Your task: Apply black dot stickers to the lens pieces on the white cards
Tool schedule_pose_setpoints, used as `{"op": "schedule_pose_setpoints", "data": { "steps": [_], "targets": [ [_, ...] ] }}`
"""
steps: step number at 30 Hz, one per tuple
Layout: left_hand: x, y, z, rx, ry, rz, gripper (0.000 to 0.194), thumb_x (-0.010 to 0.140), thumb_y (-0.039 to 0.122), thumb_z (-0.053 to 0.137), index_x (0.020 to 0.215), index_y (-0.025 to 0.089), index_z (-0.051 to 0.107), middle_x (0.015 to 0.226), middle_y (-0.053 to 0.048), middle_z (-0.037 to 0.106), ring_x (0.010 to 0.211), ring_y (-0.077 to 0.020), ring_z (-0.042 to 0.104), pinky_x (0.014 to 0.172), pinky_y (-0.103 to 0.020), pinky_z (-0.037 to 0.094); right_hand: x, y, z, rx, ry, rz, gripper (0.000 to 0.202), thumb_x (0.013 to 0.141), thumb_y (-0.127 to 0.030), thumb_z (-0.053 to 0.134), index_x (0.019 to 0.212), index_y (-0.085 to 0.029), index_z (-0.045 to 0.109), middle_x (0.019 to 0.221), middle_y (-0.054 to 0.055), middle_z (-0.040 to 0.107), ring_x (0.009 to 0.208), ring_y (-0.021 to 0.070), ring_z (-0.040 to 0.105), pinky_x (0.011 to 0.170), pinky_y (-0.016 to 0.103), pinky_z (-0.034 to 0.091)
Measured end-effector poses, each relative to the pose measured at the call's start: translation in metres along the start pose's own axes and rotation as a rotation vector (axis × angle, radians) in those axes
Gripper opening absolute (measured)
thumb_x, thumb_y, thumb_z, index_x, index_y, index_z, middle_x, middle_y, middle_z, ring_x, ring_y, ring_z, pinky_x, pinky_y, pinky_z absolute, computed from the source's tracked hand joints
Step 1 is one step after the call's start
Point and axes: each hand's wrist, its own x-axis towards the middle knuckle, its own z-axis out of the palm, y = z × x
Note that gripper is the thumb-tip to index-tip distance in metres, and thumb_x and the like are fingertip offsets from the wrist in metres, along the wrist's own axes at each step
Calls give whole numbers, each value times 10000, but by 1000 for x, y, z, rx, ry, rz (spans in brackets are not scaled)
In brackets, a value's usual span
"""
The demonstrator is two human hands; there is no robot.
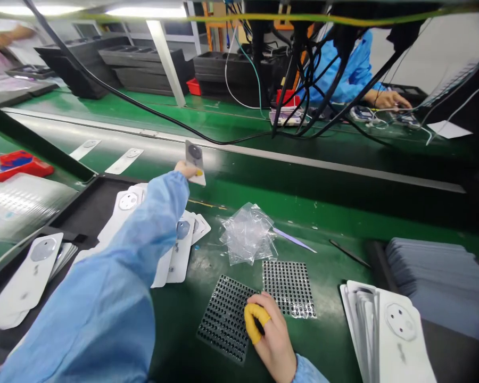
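Note:
My left hand (187, 169) reaches far out over the bench with a flat white panel (195, 155) tilted up between its fingers. That panel has a dark round spot near its top and looks partly in shadow. Low in the middle, my right hand (274, 336) has its thumb and forefinger, both in yellow finger cots, curled together in a pinch. Whatever sits in the pinch is hidden. The hand is over the right edge of a sheet of small black dots (225, 319). A second dotted sheet (289, 289) lies just beyond it.
Clear plastic film pieces (247, 234) and purple tweezers (294, 240) lie mid-bench. White panels stand at right (401, 340), fill a black tray (98, 199) at left, and lie on the far strip (124, 161). Black cables (315, 80) hang ahead. A co-worker's hand (389, 99) shows beyond.

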Motion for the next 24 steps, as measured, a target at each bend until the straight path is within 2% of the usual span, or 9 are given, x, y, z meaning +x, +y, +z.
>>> {"op": "schedule_pose_setpoints", "data": {
  "steps": [3, 5, 7, 9, 10, 13, 18, 21, 24],
  "targets": [
    [-72, -12, 15, -143, -260, -98, 485, 764, 338, 739, 1143, 74, 591, 1072, -170, 684, 896, -295, 689, 735, -450, 585, 12, 1, -16, -63, 143, 18, 258, 858, -76, 559, 1101, -162, 566, 983, 97, 658, 957, 197, 648, 937, 445, 547],
    [-141, -23, 26, -272, -447, -151, 593, 711, 377, 768, 1207, 127, 560, 1108, -165, 698, 892, -325, 708, 707, -453, 603, 23, -3, -27, -112, 236, 29, 271, 841, -71, 592, 1093, -168, 577, 985, 93, 658, 966, 195, 643, 945, 454, 536],
    [-210, -28, 34, -571, -662, -237, 570, 754, 360, 735, 1252, 171, 532, 1193, -170, 673, 939, -337, 708, 744, -453, 605, 33, -9, -37, -148, 285, 26, 278, 831, -66, 606, 1088, -170, 588, 993, 94, 665, 964, 196, 644, 955, 466, 523],
    [-262, -24, 38, -634, -739, -276, 453, 798, 308, 700, 1213, 170, 583, 1200, -147, 678, 992, -307, 696, 824, -403, 593, 41, -16, -42, -166, 286, -1, 287, 830, -76, 613, 1099, -173, 591, 1005, 95, 676, 955, 195, 647, 953, 468, 518],
    [-278, -20, 39, -634, -730, -284, 421, 805, 291, 693, 1198, 168, 603, 1187, -133, 688, 1010, -291, 691, 848, -373, 586, 42, -19, -44, -170, 283, -11, 293, 833, -82, 614, 1109, -178, 590, 1006, 91, 683, 946, 193, 650, 950, 465, 518],
    [-300, -9, 45, -624, -671, -281, 393, 799, 265, 689, 1175, 161, 639, 1149, -105, 711, 1005, -259, 692, 847, -307, 584, 40, -28, -47, -180, 270, -14, 308, 848, -93, 600, 1134, -207, 584, 1000, 68, 701, 910, 180, 666, 948, 458, 517],
    [-304, -9, 48, -547, -582, -261, 380, 769, 240, 700, 1137, 151, 668, 1150, -109, 711, 1051, -284, 675, 850, -306, 584, 36, -37, -57, -113, 188, 40, 319, 874, -97, 537, 1183, -173, 560, 979, 67, 715, 929, 165, 667, 991, 418, 496],
    [-309, -15, 49, -510, -533, -246, 412, 762, 224, 696, 1165, 155, 648, 1175, -119, 699, 1065, -287, 670, 865, -310, 577, 37, -39, -60, -174, 162, -51, 300, 860, -84, 527, 1140, -175, 581, 1045, 99, 700, 1028, 196, 643, 997, 447, 488],
    [-314, -19, 50, -518, -521, -202, 468, 755, 211, 692, 1213, 166, 609, 1194, -127, 685, 1071, -290, 667, 883, -330, 570, 39, -40, -60, -231, 118, -107, 250, 876, -149, 493, 1103, -183, 592, 1146, 142, 658, 1111, 244, 608, 966, 502, 500]
  ]
}}
